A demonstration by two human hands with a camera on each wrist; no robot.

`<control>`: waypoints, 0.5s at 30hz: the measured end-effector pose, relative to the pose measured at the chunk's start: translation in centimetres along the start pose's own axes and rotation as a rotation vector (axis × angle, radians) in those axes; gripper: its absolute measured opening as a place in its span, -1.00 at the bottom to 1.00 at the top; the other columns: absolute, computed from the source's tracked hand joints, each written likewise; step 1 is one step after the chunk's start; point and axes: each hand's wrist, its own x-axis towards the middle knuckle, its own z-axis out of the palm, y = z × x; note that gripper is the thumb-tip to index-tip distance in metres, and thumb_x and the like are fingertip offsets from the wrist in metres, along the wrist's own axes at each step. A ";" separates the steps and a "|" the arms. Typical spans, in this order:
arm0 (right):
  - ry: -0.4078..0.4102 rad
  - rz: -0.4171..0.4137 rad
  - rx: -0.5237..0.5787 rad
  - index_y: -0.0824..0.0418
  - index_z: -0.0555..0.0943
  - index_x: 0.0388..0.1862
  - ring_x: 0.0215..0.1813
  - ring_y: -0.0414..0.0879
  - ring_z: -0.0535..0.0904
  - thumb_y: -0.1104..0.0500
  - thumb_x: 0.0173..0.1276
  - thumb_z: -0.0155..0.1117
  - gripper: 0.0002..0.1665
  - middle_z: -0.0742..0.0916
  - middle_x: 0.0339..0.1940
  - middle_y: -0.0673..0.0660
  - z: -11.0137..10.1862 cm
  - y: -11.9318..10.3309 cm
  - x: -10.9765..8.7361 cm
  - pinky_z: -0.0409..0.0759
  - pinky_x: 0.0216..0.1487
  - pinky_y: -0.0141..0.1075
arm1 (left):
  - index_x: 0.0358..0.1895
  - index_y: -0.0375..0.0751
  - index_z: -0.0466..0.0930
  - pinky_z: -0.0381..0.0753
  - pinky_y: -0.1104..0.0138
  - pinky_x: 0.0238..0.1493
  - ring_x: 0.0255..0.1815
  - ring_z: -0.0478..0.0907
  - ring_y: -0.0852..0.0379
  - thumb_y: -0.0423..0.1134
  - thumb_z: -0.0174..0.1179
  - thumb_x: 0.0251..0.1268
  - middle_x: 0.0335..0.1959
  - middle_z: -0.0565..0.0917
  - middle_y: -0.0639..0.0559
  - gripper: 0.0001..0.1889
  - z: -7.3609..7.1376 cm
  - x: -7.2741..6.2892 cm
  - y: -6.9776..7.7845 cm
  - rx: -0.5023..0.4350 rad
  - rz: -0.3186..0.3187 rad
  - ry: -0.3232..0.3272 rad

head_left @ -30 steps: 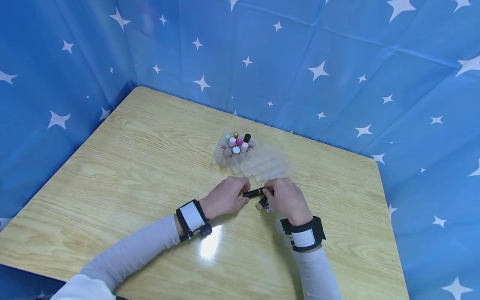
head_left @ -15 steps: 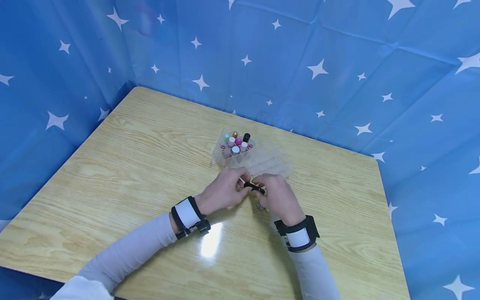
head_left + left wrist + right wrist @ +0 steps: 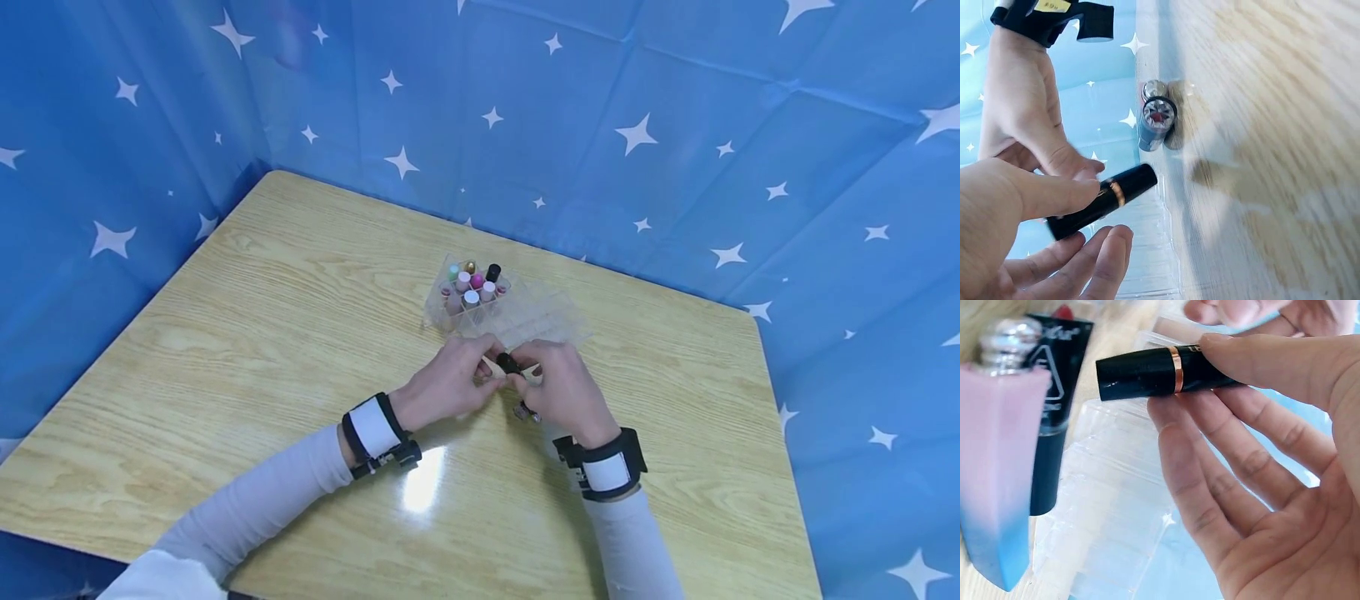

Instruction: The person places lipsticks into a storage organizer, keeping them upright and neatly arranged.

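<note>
My right hand [image 3: 566, 387] pinches a black lipstick [image 3: 1138, 374] with a gold ring round its middle, thumb on one side and fingers behind. The lipstick's rear end is hidden by that thumb. My left hand [image 3: 446, 383] is right beside it, fingers loosely bent. In the left wrist view the left thumb and fingers lie on either side of the lipstick, while the right wrist view shows left fingertips just above it; I cannot tell whether they grip it. Beneath the right hand are a pink-to-blue tube [image 3: 1000, 475] with a silver knob and a black printed tube [image 3: 1050, 425].
Beyond the hands, a clear compartment organizer [image 3: 431, 312] holds several capped cosmetics in its left part. Its right part [image 3: 543, 312] of see-through compartments lies just past my fingers. The wooden table [image 3: 315, 283] backs onto a blue curtain [image 3: 570, 125] with white stars.
Both hands have moved slightly away from me and closer together. The lipstick, earlier stretched sideways between them, has turned and now points more toward me.
</note>
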 end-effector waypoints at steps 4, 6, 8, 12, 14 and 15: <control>0.007 -0.007 0.069 0.23 0.79 -0.05 -0.10 -0.02 0.81 0.33 0.34 0.53 -0.79 0.86 -0.11 0.13 -0.4 -0.2 0.0 0.83 -0.07 -0.16 | 0.09 -0.27 0.66 0.73 0.42 -0.19 -0.21 0.73 0.19 -0.34 0.45 0.37 -0.04 0.81 -0.10 -0.71 0.2 0.0 -0.1 0.016 0.003 -0.014; 0.007 -0.007 0.115 0.24 0.78 -0.03 -0.12 -0.03 0.82 0.33 0.34 0.52 -0.77 0.86 -0.12 0.14 -0.5 -0.3 -0.1 0.83 -0.06 -0.17 | 0.07 -0.26 0.67 0.75 0.41 -0.15 -0.19 0.74 0.17 -0.35 0.45 0.36 -0.03 0.81 -0.10 -0.72 0.2 0.0 -0.2 0.012 0.003 -0.012; 0.006 -0.007 0.162 0.24 0.77 -0.02 -0.13 -0.04 0.83 0.33 0.34 0.52 -0.77 0.86 -0.12 0.14 -0.6 -0.4 -0.1 0.84 -0.05 -0.19 | 0.03 -0.26 0.67 0.75 0.40 -0.15 -0.19 0.75 0.15 -0.38 0.45 0.35 -0.07 0.82 -0.09 -0.75 0.3 0.1 -0.1 0.009 0.003 -0.011; 0.003 -0.014 0.230 0.25 0.78 -0.01 -0.13 -0.05 0.85 0.34 0.36 0.51 -0.76 0.86 -0.11 0.14 -0.7 -0.6 -0.2 0.84 -0.02 -0.20 | -0.06 -0.22 0.67 0.72 0.44 -0.24 -0.26 0.71 0.19 -0.38 0.45 0.34 -0.20 0.80 -0.03 -0.81 0.5 0.1 0.0 0.021 -0.005 -0.004; 0.001 -0.021 0.249 0.25 0.77 -0.01 -0.13 -0.04 0.85 0.34 0.36 0.50 -0.76 0.86 -0.11 0.15 -0.7 -0.7 -0.2 0.83 0.00 -0.18 | -0.09 -0.21 0.67 0.68 0.46 -0.30 -0.31 0.67 0.21 -0.37 0.45 0.34 -0.27 0.77 0.01 -0.83 0.5 0.1 0.1 0.026 -0.011 0.001; 0.001 -0.022 0.250 0.25 0.77 -0.01 -0.12 -0.04 0.85 0.34 0.37 0.50 -0.77 0.86 -0.11 0.14 -0.7 -0.7 -0.2 0.83 0.00 -0.18 | -0.09 -0.20 0.67 0.67 0.46 -0.33 -0.33 0.66 0.22 -0.37 0.45 0.34 -0.30 0.76 0.02 -0.83 0.4 0.1 0.1 0.024 -0.012 0.003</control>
